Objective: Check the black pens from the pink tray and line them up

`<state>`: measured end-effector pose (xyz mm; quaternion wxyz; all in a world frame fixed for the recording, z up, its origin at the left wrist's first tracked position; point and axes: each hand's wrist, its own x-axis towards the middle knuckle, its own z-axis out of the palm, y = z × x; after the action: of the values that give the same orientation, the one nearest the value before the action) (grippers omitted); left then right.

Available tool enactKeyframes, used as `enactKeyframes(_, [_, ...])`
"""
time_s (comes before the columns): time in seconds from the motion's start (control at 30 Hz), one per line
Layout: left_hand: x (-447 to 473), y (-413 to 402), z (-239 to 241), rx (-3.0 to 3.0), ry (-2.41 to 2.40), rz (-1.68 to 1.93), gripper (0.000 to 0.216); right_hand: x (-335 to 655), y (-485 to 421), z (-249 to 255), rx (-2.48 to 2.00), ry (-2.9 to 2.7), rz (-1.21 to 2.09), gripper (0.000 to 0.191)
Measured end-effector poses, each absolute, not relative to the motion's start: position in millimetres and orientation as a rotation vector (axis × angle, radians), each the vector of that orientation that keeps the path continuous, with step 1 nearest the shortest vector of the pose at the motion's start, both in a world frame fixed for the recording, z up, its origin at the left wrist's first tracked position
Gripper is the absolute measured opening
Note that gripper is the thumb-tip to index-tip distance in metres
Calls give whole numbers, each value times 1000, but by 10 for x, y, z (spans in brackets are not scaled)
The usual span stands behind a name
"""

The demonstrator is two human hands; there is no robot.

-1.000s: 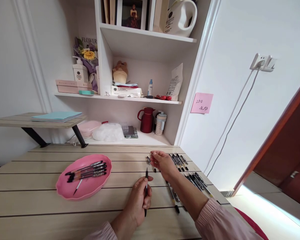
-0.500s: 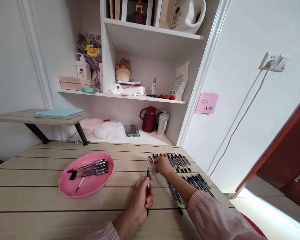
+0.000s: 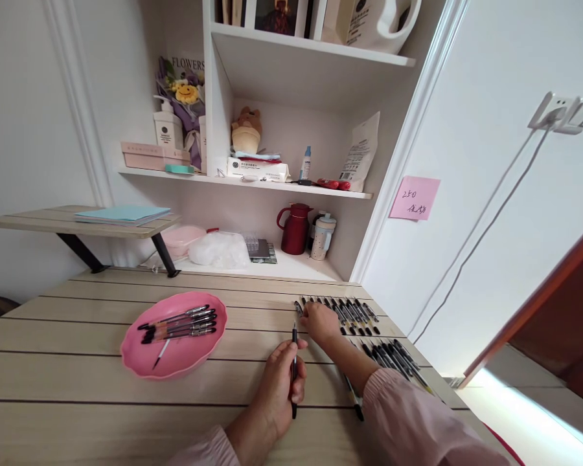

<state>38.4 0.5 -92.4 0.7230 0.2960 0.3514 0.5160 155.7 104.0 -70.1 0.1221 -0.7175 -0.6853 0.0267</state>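
Note:
My left hand (image 3: pixel 280 385) rests on the wooden table (image 3: pixel 78 388) with its fingers wrapped round a thin black pen refill (image 3: pixel 294 349) that points up and away. My right hand (image 3: pixel 320 321) reaches to the near end of a row of black pen parts (image 3: pixel 352 312) laid side by side, its fingers curled down on one of them; what they pinch is hidden. A second row of black pens (image 3: pixel 393 359) lies nearer, to the right of my right forearm. A pink oval tray (image 3: pixel 140 359) on the left holds several assembled pens (image 3: pixel 182 323).
A white shelf unit (image 3: pixel 291 188) stands behind the table with a red jug (image 3: pixel 295 230), a cup, bottles and boxes. A small raised wooden stand (image 3: pixel 68 223) carries a teal booklet. A pink sticky note (image 3: pixel 414 198) is on the wall at right.
My right hand has dropped from above the table onto the left end of the far pen row. My left hand keeps its hold on the refill. The camera has tilted slightly.

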Motion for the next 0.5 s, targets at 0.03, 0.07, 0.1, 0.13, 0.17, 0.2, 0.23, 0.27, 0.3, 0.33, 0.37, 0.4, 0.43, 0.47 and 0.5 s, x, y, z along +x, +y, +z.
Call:
enactKeyframes(0.03, [380,8,-924,654,781,1148,34,1573,1016,-657,-2089,-1996,76,13])
enactKeyframes(0.07, [374,12,-921,651,790,1161,34,1597,979,-602,-2082,-1990,74,13])
enactKeyframes(0.1, [365,20,-917,652,805,1179,34,1628,924,-539,-2077,-1984,71,14])
enactKeyframes(0.13, [354,33,-910,659,828,1202,33,1664,847,-472,-2064,-1979,72,14])
enactKeyframes(0.17, [341,53,-903,671,855,1225,32,1702,748,-410,-2045,-1974,78,15])
enactKeyframes(0.2, [328,80,-894,689,885,1246,31,1739,627,-357,-2018,-1973,91,15])
enactKeyframes(0.23, [316,116,-885,711,915,1261,30,1769,487,-321,-1956,-1979,132,16])
enactKeyframes(0.27, [307,161,-877,736,948,1269,29,1791,335,-307,-1889,-1985,185,16])
enactKeyframes(0.3, [302,217,-868,762,984,1269,27,1800,178,-316,-1815,-2011,268,16])
enactKeyframes(0.33, [301,283,-860,790,1025,1260,26,1796,25,-349,-1758,-2029,366,16])
enactKeyframes(0.37, [306,359,-852,828,1074,1246,24,1780,-115,-402,-1715,-2040,449,15])
enactKeyframes(0.4, [315,444,-845,872,1131,1224,22,1755,-235,-471,-1671,-2052,514,14])
enactKeyframes(0.43, [328,537,-837,920,1192,1195,21,1723,-330,-549,-1643,-2056,577,13])
enactKeyframes(0.47, [344,634,-828,969,1253,1161,21,1689,-396,-629,-1603,-2069,634,14])
enactKeyframes(0.5, [362,733,-818,1016,1312,1124,21,1657,-436,-706,-1566,-2077,660,15])
